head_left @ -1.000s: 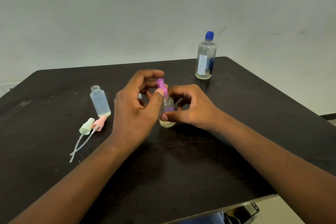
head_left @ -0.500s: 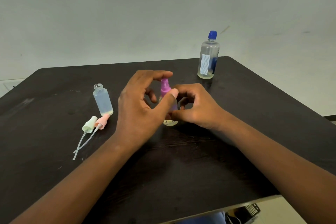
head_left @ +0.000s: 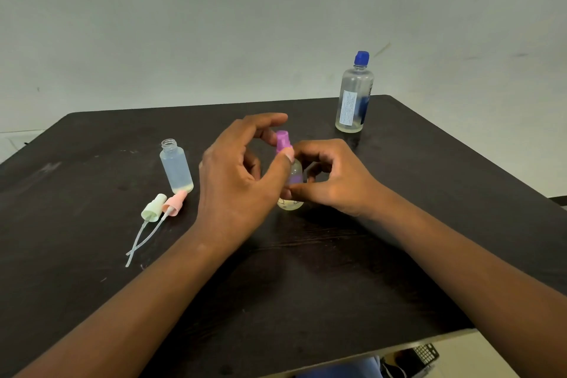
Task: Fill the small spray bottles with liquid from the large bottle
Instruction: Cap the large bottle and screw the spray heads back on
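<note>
On the dark bench (head_left: 92,255), two loose spray heads (head_left: 162,207) lie nearest. Mid-bench, the right hand (head_left: 334,181) has its grip around the small spray bottle (head_left: 293,190); the left hand (head_left: 236,181) pinches its purple cap (head_left: 282,139). An uncapped bottle (head_left: 176,167) stands left, the large bottle (head_left: 354,95) far right.

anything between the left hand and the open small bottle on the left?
Nothing visible. The open small bottle stands uncapped just to the left of the left hand, with bare table between them. The green spray top and pink spray top lie nearer the camera, off that line.
</note>
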Demonstrator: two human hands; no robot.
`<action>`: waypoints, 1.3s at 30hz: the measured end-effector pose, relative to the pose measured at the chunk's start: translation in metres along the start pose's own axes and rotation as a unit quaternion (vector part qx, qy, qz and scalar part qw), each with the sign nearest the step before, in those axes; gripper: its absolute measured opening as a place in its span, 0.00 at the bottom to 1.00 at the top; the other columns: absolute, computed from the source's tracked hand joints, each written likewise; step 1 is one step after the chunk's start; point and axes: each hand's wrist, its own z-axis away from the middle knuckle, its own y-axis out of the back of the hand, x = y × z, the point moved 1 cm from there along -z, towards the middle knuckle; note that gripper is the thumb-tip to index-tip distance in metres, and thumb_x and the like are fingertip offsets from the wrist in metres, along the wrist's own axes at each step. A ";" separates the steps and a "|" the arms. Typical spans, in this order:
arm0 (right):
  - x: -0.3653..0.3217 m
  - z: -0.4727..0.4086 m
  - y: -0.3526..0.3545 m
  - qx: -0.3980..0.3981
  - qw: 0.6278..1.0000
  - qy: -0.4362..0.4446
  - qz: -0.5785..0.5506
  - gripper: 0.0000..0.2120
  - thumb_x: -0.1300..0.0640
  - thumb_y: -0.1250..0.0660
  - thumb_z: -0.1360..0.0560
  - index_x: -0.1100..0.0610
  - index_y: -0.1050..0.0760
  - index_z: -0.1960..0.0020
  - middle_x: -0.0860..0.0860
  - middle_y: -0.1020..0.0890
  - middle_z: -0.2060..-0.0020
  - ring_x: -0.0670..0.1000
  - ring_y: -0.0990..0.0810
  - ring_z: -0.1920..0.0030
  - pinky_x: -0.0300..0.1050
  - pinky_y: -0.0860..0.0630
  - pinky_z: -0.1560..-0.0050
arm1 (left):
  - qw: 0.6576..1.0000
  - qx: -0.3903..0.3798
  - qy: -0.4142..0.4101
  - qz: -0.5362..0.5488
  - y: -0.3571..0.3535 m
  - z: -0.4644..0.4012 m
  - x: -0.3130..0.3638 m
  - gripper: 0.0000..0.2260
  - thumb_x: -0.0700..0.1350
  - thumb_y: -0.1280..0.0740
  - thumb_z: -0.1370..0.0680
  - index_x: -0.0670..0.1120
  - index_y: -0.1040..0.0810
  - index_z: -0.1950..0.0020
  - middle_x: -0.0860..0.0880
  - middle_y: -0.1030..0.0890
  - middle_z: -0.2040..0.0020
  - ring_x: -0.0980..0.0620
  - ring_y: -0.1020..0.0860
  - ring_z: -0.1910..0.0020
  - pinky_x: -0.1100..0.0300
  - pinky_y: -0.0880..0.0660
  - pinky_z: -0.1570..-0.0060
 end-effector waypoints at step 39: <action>-0.010 0.001 0.002 0.008 1.000 0.001 -0.002 0.17 0.62 0.18 0.30 0.53 0.14 0.43 0.54 0.13 0.57 0.65 0.17 0.57 0.67 0.22 0.60 | 0.997 0.002 0.066 -0.039 -0.001 0.003 0.000 0.15 0.64 0.23 0.30 0.56 0.17 0.53 0.57 0.17 0.57 0.62 0.26 0.70 0.69 0.33 0.68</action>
